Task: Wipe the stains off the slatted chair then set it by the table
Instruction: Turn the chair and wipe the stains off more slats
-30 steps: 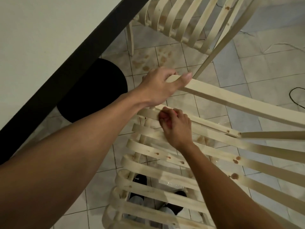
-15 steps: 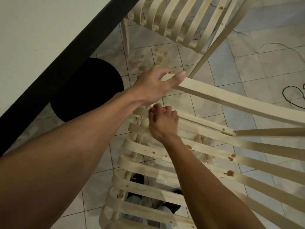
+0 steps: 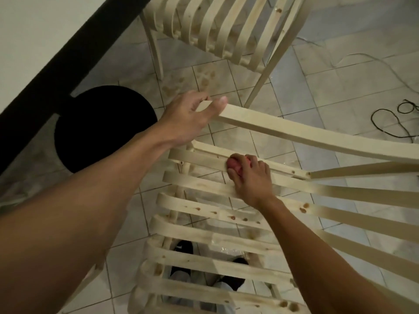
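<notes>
My left grip (image 3: 186, 120) curls round a pale rail of the slatted chair (image 3: 204, 236), right below me on the tiled floor (image 3: 340, 71). My right grip (image 3: 251, 180) pinches a pink cloth (image 3: 235, 165) against a slat. Brown stains (image 3: 303, 208) dot nearby slats. A second chair (image 3: 215, 26) stands beside the dark-edged desk (image 3: 56, 71), and a black cable (image 3: 385, 123) lies off to the right.

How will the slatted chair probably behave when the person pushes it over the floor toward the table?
The slatted chair is probably light for its size: it is thin wooden slats with open gaps. It seems rigid, since the left hand grips it by one rail only. It may slide easily on the glossy tiled floor.
</notes>
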Action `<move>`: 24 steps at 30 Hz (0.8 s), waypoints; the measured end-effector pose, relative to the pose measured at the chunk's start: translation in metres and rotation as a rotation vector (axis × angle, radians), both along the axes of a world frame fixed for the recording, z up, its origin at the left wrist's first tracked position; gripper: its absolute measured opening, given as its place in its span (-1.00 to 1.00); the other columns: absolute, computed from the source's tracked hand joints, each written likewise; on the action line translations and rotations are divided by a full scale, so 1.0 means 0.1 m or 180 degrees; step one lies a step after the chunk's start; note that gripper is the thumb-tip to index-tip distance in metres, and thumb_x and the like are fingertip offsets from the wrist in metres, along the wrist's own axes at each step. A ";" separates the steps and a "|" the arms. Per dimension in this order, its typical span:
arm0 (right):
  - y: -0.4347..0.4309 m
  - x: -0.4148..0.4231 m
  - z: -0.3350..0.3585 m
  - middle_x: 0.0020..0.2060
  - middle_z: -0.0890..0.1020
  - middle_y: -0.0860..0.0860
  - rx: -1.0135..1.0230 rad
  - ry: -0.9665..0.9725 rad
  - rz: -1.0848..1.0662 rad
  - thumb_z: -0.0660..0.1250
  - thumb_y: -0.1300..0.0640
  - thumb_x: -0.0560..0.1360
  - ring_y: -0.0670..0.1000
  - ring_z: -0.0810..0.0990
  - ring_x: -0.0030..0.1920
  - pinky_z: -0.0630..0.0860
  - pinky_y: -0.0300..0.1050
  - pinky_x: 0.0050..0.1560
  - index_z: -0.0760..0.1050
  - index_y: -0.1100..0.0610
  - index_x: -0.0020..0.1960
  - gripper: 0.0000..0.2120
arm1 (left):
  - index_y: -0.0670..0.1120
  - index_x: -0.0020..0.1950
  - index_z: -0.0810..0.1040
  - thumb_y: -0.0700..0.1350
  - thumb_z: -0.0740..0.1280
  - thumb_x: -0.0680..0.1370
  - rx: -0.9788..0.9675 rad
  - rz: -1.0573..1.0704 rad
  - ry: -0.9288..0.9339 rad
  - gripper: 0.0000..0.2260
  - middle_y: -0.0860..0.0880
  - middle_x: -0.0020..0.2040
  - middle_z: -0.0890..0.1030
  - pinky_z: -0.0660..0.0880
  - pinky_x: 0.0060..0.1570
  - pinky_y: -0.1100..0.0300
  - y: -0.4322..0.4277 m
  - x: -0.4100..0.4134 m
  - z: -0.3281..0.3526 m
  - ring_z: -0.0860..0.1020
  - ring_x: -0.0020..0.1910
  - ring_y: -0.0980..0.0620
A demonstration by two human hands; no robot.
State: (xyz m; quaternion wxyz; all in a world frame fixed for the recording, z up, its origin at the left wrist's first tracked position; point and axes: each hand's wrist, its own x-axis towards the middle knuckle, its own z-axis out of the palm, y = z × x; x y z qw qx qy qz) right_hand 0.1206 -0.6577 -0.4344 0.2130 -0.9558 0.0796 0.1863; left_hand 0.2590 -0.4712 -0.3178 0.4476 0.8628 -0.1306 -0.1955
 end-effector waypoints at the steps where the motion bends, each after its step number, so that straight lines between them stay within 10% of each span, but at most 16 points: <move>1: -0.15 -0.06 -0.02 0.31 0.43 0.08 -0.0026 0.0014 -0.0064 0.13 -0.19 0.62 0.16 0.39 0.27 0.20 0.15 0.43 0.30 -0.14 0.42 -0.61 | 0.11 -0.33 0.42 0.34 0.18 0.55 -0.0004 -0.0003 -0.0026 -0.61 0.10 -0.21 0.40 0.32 -0.18 0.13 0.00 0.00 -0.01 0.38 -0.24 0.12; 19: -0.92 -0.27 0.52 0.01 0.55 -0.14 0.1095 -0.0197 -0.0855 0.41 0.16 0.53 -0.18 0.51 0.03 0.37 -0.39 0.03 0.53 -0.12 0.18 -0.71 | -0.01 -0.17 0.43 0.17 -0.05 0.68 0.1231 -0.1216 -0.1228 -0.58 0.03 -0.20 0.48 0.25 0.21 -0.12 -0.88 -0.16 0.40 0.44 -0.06 -0.08; 24: -1.25 -0.55 0.75 0.07 0.53 -0.05 0.0278 0.0220 -0.0877 0.42 0.00 0.52 0.03 0.55 0.02 0.56 0.02 -0.01 0.40 -0.06 0.30 -0.61 | 0.02 -0.18 0.46 0.25 -0.12 0.65 0.1589 -0.1452 -0.1716 -0.50 -0.03 -0.30 0.48 0.40 -0.18 0.02 -1.28 -0.30 0.30 0.43 -0.31 -0.06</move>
